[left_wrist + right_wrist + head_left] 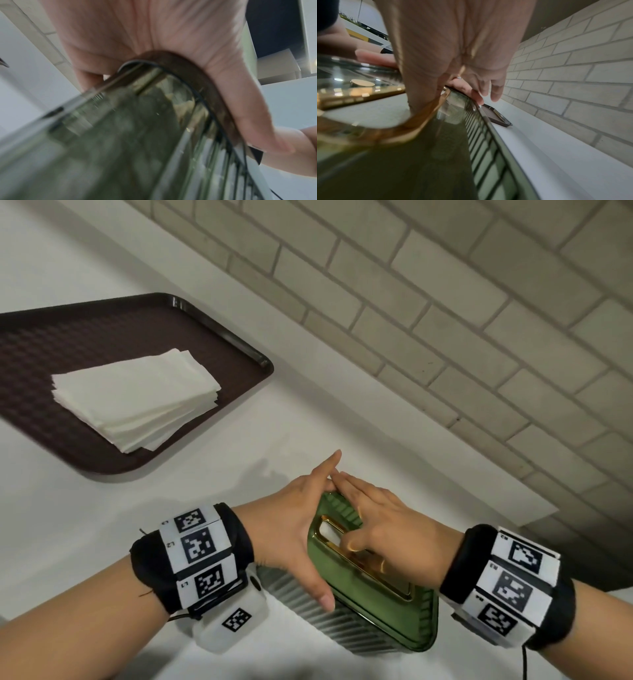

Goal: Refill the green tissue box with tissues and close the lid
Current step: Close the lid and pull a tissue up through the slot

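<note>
The green tissue box [329, 625], with ribbed sides, stands on the white counter in front of me. Its glossy green lid [376, 604] has a gold-rimmed slot [373, 568] and lies tilted on top. My left hand [294, 518] grips the lid's left edge and far corner [120, 135], thumb along the near side. My right hand [366, 508] holds the lid [402, 169] too, thumb hooked into the gold slot [419, 128] and fingers over the far end. Something white shows through the slot. A stack of white tissues [137, 398] lies on the brown tray [68, 337].
The brown tray sits at the left rear of the white counter [239, 440], and its corner [496, 116] shows beyond the lid in the right wrist view. A pale brick wall [445, 320] borders the counter on the right.
</note>
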Motion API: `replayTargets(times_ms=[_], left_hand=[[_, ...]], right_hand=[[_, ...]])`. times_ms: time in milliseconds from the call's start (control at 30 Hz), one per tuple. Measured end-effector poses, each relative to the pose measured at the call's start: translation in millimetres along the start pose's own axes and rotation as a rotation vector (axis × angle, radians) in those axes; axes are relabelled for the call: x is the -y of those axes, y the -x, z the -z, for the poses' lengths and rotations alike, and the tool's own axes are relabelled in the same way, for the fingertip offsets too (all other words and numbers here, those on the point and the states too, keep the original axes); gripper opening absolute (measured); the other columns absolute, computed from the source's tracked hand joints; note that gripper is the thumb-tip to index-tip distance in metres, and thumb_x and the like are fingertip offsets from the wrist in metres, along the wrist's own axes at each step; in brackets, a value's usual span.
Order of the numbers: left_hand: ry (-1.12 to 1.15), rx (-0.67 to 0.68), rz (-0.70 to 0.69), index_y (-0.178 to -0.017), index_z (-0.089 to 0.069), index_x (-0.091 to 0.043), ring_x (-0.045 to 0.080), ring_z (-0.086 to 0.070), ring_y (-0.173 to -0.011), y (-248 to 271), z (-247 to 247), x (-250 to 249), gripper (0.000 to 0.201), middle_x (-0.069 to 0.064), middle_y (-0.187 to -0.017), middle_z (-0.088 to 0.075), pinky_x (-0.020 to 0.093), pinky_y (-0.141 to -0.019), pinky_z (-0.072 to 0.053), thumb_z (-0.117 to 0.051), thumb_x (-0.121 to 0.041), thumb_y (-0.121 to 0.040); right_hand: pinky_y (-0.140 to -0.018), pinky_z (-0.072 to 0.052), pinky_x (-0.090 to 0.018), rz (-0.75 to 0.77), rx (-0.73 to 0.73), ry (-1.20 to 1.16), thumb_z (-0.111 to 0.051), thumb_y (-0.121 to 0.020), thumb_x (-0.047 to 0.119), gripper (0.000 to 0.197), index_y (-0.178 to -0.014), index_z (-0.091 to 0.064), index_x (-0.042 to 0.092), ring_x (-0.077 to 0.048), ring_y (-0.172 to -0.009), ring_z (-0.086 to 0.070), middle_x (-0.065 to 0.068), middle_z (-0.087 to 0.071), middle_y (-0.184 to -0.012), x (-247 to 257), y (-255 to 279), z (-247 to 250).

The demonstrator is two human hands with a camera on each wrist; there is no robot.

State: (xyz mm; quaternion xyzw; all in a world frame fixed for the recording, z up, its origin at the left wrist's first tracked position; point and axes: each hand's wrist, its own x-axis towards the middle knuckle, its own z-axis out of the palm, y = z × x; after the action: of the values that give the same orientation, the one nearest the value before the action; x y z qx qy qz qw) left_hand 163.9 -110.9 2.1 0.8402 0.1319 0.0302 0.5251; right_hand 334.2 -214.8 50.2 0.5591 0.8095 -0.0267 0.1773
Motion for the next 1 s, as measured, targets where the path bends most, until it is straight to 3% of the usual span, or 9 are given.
replayTargets(times_ms=[167,333,400,500,600,767,933,1000], left_hand=[[0.014,-0.008,-0.003,-0.132,0.034,-0.048,0.005,-0.013,-0.141,-0.3,0.1,1.2,0.154,-0.008,-0.154,-0.01,0.032,-0.119,-0.017,-0.091,-0.045,-0.042],[0.005,-0.009,-0.004,-0.132,0.032,-0.049,0.005,-0.009,-0.142,-0.6,-0.6,1.0,0.153,-0.008,-0.155,-0.006,0.03,-0.119,-0.015,-0.091,-0.044,-0.042],[0.003,-0.01,-0.003,-0.132,0.033,-0.049,0.006,-0.009,-0.142,-1.0,-0.7,1.2,0.154,-0.008,-0.155,-0.006,0.032,-0.119,-0.016,-0.091,-0.044,-0.041],[0.0,-0.012,-0.002,-0.132,0.033,-0.05,0.006,-0.007,-0.143,-1.2,-0.5,2.4,0.154,-0.008,-0.155,-0.005,0.034,-0.12,-0.016,-0.091,-0.046,-0.04],[-0.004,-0.012,0.0,-0.133,0.031,-0.05,0.005,-0.005,-0.143,-0.9,-0.6,1.7,0.154,-0.008,-0.156,-0.002,0.034,-0.12,-0.016,-0.091,-0.046,-0.04],[-0.004,-0.009,-0.002,-0.13,0.027,-0.055,0.004,-0.005,-0.142,-0.3,0.1,-0.3,0.148,-0.012,-0.156,0.0,0.033,-0.12,-0.015,-0.091,-0.044,-0.042],[-0.007,-0.01,0.011,-0.133,0.03,-0.05,0.006,-0.007,-0.143,0.2,0.6,-0.6,0.151,-0.01,-0.156,-0.003,0.032,-0.119,-0.016,-0.091,-0.044,-0.043],[-0.006,-0.013,0.011,-0.134,0.03,-0.049,0.006,-0.008,-0.142,0.1,0.4,-0.3,0.152,-0.009,-0.156,-0.005,0.032,-0.119,-0.017,-0.091,-0.044,-0.043]], right_hand=[[-0.106,-0.029,-0.042,0.023,0.015,-0.033,-0.078,-0.066,0.019,0.021,-0.077,-0.063,0.028,-0.042,-0.141,-0.021,-0.03,-0.022,-0.15,-1.7,4.0,3.1],[-0.1,-0.035,-0.039,0.029,-0.013,0.113,-0.085,-0.05,0.024,0.051,-0.095,-0.061,0.027,-0.04,-0.134,-0.037,-0.028,-0.037,-0.144,0.1,13.9,1.7],[-0.1,-0.041,-0.041,0.003,-0.041,0.185,-0.079,-0.059,0.03,0.044,-0.099,-0.06,0.028,-0.038,-0.135,-0.038,-0.026,-0.038,-0.144,4.7,15.5,-2.2],[-0.104,-0.039,-0.044,0.0,-0.099,0.279,-0.072,-0.072,0.033,0.021,-0.089,-0.062,0.028,-0.037,-0.136,-0.037,-0.027,-0.037,-0.145,8.0,14.3,-8.8],[-0.104,-0.036,-0.046,0.005,-0.12,0.303,-0.08,-0.068,0.032,0.02,-0.079,-0.064,0.026,-0.039,-0.134,-0.038,-0.03,-0.038,-0.142,9.3,9.3,-12.5],[-0.113,-0.024,-0.042,0.014,-0.094,0.27,-0.078,-0.069,0.036,0.014,-0.072,-0.065,0.031,-0.039,-0.139,-0.029,-0.029,-0.029,-0.147,7.8,6.7,-13.9],[-0.105,-0.032,-0.048,0.037,-0.033,0.252,-0.083,-0.055,0.027,0.036,-0.082,-0.062,0.036,-0.035,-0.14,-0.022,-0.027,-0.031,-0.148,0.3,10.4,-13.2],[-0.106,-0.032,-0.048,0.035,-0.037,0.259,-0.081,-0.061,0.031,0.033,-0.084,-0.058,0.036,-0.034,-0.14,-0.021,-0.025,-0.031,-0.148,-1.4,12.8,-11.3]])
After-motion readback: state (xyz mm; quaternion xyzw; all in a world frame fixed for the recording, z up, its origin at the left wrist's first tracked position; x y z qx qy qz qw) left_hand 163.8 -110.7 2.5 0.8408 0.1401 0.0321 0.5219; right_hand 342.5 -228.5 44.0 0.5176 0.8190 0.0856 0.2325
